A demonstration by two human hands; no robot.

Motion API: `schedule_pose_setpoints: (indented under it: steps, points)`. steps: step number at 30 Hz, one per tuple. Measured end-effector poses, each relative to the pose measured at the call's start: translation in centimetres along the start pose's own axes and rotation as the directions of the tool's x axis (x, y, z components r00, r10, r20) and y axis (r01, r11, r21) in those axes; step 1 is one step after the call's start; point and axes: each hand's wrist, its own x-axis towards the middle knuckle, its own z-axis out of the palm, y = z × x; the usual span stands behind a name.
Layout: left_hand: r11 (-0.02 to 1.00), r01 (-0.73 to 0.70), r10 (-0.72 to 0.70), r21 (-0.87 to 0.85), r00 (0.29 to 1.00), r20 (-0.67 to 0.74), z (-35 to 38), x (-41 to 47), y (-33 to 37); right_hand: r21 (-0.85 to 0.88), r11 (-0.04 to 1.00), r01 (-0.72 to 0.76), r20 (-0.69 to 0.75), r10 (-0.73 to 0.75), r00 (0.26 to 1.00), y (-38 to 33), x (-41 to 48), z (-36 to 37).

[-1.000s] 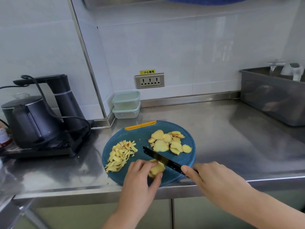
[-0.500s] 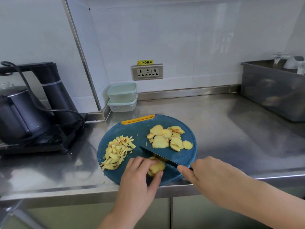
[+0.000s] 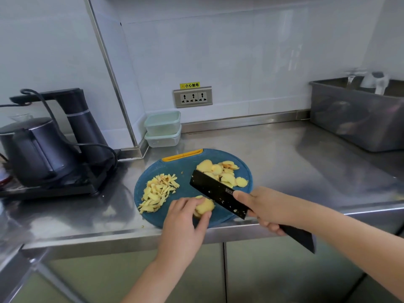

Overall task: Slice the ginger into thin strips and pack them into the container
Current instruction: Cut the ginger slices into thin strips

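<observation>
Your left hand (image 3: 185,217) is curled over a small stack of ginger slices (image 3: 204,206) at the near edge of the cutting board (image 3: 188,165), fingers arched on top and thumb tucked against the near side. Your right hand (image 3: 264,208) is wrapped round the handle of the black knife (image 3: 218,193), with one fingertip laid on the flat of the blade. The blade is tilted so its broad face shows, just right of the stack. I cannot tell whether its edge touches the board. Pale bits of ginger cling to it.

Left of the stack lies the heap of cut strips (image 3: 159,192). At the far right of the board sit the loose slices (image 3: 220,171) waiting their turn. The two stacked containers (image 3: 162,130) stand in the corner against the wall, well apart from the board and not yet filled.

Judge the ginger as firm and fibrous but damp. Thin slices will likely slide over one another, so press straight down on the stack with fingertips curled back from the blade. The strips are light and will probably stick to skin and steel. Gather them in a loose pinch or scoop them on the blade, then wipe off what clings.

The board rests on the steel counter (image 3: 284,160), with a black kettle (image 3: 37,149) to the left and a grey tub (image 3: 358,119) to the right.
</observation>
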Motion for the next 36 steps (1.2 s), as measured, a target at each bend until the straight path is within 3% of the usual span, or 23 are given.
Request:
schedule_pose_setpoints:
  steps: [6,10,20,25,28,32,36]
  points:
    - [1.000,0.005,-0.004,0.025,0.999,-0.038,0.3,-0.1,0.1,-0.014,0.990,0.143,-0.045,-0.143,0.989,1.3,-0.4,0.8]
    - [0.999,-0.013,0.015,0.052,0.999,-0.038,0.4,-0.1,-0.1,-0.205,0.959,0.197,-0.042,-0.209,0.977,0.7,-0.6,0.5]
    - [0.996,-0.049,0.054,0.070,0.996,-0.077,0.9,0.0,-0.5,-0.482,0.855,0.190,-0.080,-0.259,0.963,0.4,-0.5,2.1]
    - [0.997,-0.058,0.062,0.051,0.994,-0.092,1.1,0.2,-0.6,-0.628,0.756,0.185,-0.051,-0.277,0.960,-0.2,0.1,1.9]
    - [0.997,-0.058,0.063,0.050,0.994,-0.092,1.0,0.2,-0.6,-0.576,0.796,0.185,-0.101,-0.294,0.950,-1.1,0.2,2.0]
    - [0.998,-0.052,0.055,0.032,0.995,-0.086,0.8,0.2,-0.7,-0.646,0.746,0.163,-0.081,-0.280,0.957,-1.7,0.4,2.5]
    - [0.999,-0.035,0.037,0.022,0.994,-0.099,0.8,0.0,-0.5,-0.441,0.891,0.106,-0.104,-0.168,0.980,-0.8,1.4,2.2]
